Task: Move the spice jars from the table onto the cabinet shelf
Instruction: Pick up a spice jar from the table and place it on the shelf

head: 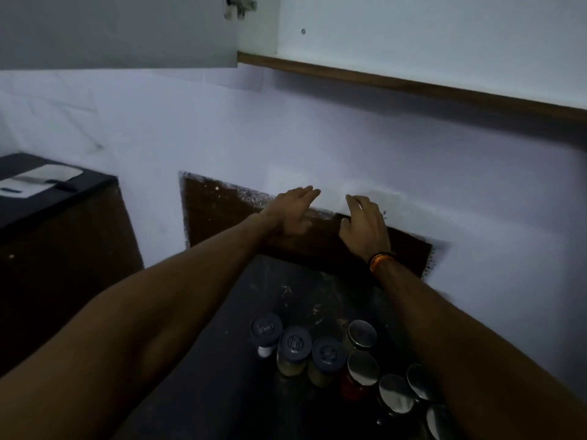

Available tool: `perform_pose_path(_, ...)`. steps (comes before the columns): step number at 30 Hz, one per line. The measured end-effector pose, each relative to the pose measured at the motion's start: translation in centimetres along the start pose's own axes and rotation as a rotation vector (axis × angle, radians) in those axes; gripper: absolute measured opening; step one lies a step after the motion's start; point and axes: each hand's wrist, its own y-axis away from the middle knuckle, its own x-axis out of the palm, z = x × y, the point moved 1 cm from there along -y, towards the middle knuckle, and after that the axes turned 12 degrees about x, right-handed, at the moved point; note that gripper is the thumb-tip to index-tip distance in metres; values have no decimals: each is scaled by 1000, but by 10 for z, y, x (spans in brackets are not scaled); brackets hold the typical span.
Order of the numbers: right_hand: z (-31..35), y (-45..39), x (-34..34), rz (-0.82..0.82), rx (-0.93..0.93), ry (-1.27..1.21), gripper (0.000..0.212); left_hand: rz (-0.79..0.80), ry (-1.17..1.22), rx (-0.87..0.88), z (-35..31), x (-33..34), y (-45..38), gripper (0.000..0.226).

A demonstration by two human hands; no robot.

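Room: you face a white wall (pixel 317 138) in dim light, above a dark table (pixel 222 376), with a brown panel (pixel 222 211) set low in the wall.
Jars: the jars (pixel 327 357) stand in a cluster on the table nearest you, low in the view, between your forearms and well short of both hands.
Blue lids: three jars with blue lids (pixel 294 342) stand on the left of the cluster; two hold pale contents.
Metal lids: the rest carry shiny metal lids (pixel 363 368); one of them holds something red.
Left hand: your left hand (pixel 293 206) reaches out past the jars toward the wall, fingers straight and together, holding nothing.
Right hand: your right hand (pixel 365 227) is beside it, near but apart, fingers loosely bent, holding nothing; a band (pixel 379 258) sits on the wrist.
Counter: a dark counter (pixel 47 201) at far left bears a white board (pixel 41 182) with a knife on it.
Cabinet: the cabinet (pixel 428 42) hangs overhead, its door (pixel 117 30) swung open at upper left; a brown edge (pixel 413 85) runs along its underside. Its shelf is out of view.
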Motion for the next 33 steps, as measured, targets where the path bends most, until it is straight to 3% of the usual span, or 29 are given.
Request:
perform_pose_path(9, -12, 54, 96, 335, -118, -23, 59, 209, 160, -251, -1, 85, 64, 82)
perform_pose_path(19, -16, 122, 173, 667, -47, -82, 61, 333, 284, -466, 7, 172, 133, 81)
perform_pose_path(24, -4, 135, 205, 706, 42, -79, 59, 325, 364, -524, 20, 196, 151, 87)
perform_pose_path(33, 13, 153, 252, 657, 61, 46, 99, 431, 467, -500, 44, 232, 164, 100)
